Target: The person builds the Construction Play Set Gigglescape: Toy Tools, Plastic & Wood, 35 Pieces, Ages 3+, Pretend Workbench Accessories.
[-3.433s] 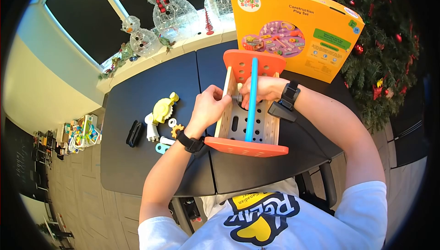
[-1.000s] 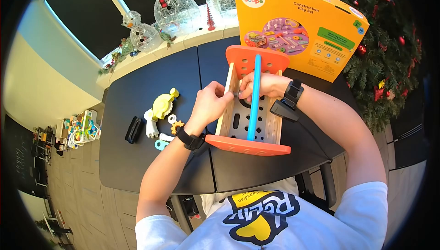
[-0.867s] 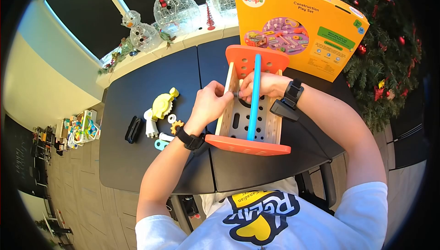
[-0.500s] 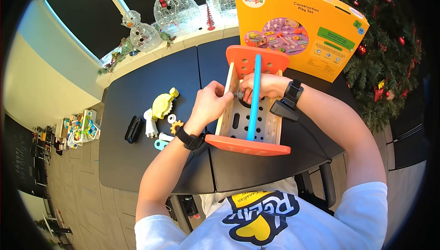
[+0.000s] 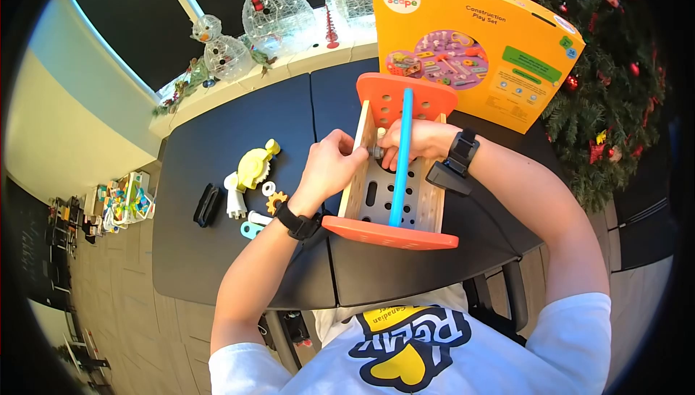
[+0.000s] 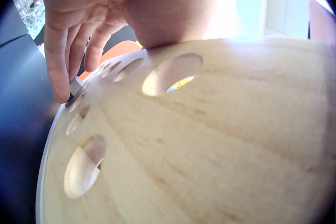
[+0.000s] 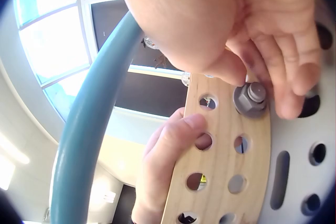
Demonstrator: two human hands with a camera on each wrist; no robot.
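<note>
A toy toolbox stands on the table, with wooden side panels [image 5: 352, 197], red-orange ends [image 5: 391, 234], a blue handle rod [image 5: 400, 178] and a grey holed base [image 7: 296, 176]. My left hand [image 5: 331, 167] grips the left panel from outside, its thumb over the top edge. In the left wrist view its fingertips press a small grey piece [image 6: 76, 88] at the panel's outer face. My right hand [image 5: 420, 139] reaches inside under the rod. Its thumb and forefinger are at a grey hex nut [image 7: 247, 102], threaded on a bolt [image 7: 256, 91] that pokes through a panel hole.
Left of the toolbox lie a yellow-green toy saw [image 5: 255, 168] with a white handle, an orange gear [image 5: 276, 202], a white ring, a light-blue strip [image 5: 250, 230] and a black case [image 5: 208, 205]. A yellow play-set box [image 5: 470, 47] stands behind. A decorated tree [image 5: 615, 98] is at right.
My right fingers closed over the nut about a second ago, and have since shifted so the nut shows again. My left hand holds its place on the panel. The head view has shifted slightly.
</note>
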